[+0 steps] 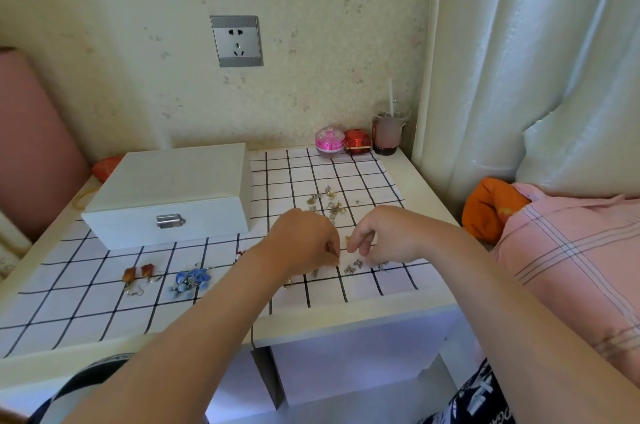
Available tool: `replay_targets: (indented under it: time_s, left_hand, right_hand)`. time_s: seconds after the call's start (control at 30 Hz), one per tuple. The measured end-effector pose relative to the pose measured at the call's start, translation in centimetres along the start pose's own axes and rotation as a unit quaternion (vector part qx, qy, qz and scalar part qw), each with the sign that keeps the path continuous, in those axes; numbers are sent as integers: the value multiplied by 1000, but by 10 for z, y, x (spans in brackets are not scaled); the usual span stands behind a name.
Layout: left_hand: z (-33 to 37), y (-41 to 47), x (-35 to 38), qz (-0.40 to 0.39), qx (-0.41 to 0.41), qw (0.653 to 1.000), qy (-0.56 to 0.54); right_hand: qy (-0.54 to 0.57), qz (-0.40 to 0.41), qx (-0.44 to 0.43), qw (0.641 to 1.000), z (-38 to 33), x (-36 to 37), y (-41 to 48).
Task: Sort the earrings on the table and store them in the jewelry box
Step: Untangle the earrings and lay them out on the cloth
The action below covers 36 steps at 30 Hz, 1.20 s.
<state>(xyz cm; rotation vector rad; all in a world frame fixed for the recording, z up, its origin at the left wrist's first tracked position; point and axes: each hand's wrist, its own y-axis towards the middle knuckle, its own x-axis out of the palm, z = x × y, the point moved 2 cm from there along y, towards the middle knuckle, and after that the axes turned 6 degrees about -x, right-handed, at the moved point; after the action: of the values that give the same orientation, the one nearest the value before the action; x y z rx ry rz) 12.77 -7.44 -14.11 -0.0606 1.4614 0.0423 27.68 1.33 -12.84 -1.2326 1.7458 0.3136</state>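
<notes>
Seen from the left hand [304,243] and right hand [386,236], the front edge of the table [346,319] is near, at 6 o'clock. Free checked cloth [104,312] lies at 8 o'clock. Both hands show their backs, fingers curled, tips almost touching. Whether they pinch something I cannot tell. The jewelry box [166,181], lid down, sits at 10 o'clock with its long axis from 9 to 3 and its clasp [169,221] toward 6. Small earrings [329,203] lie at 12.
</notes>
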Motion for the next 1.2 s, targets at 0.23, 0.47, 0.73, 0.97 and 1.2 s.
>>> replay_targets:
  time_s: [0.23,0.47,0.73,0.97,1.2]
  left_hand:
    - [-11,-2,-9,14,-26,999,-43]
    - [-48,-35,-28,31,-49,989,-137]
    - [-77,-78,-19,-42,-67,984,-160]
    - [-82,-92,-12,-70,-71,987,-127]
    - [-82,-91,-10,-75,-67,986,-133]
  right_hand:
    - [-67,-3,0,998,-19,10,2]
    - [-67,-8,12,998,-20,10,4]
    - [-64,35,26,997,-17,9,12]
    - [-30,1,-40,999,-51,17,12]
    - [-62,-111,-33,991,-66,32,11]
